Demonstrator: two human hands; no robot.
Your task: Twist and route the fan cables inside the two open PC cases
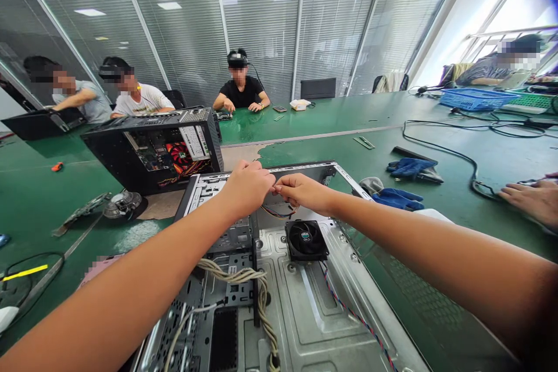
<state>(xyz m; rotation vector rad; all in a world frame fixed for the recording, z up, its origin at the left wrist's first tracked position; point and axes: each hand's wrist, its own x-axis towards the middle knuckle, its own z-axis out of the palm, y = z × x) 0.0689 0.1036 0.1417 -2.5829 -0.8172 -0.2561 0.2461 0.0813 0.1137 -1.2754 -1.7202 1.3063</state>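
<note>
My left hand [250, 186] and my right hand [301, 193] meet above the far end of an open computer case [300, 308]. Both have their fingers pinched together, tip to tip. Whatever lies between the fingertips is too small to make out. Thin coloured wires [276, 213] run just beneath the hands; whether they reach the fingers is unclear. A black case fan [306, 239] sits on the bare metal floor of the case, with a twisted red and blue cable [355, 317] trailing toward me. On the left side, a beige braided cable bundle [264, 296] passes over the drive bays.
Behind on the left stands a second computer tower [152, 148] with its side open. A CPU cooler [124, 204] lies beside it. Blue gloves [399, 197], memory sticks [364, 142] and a black cable [453, 151] are to the right. Another person's hand [534, 197] rests at the right edge.
</note>
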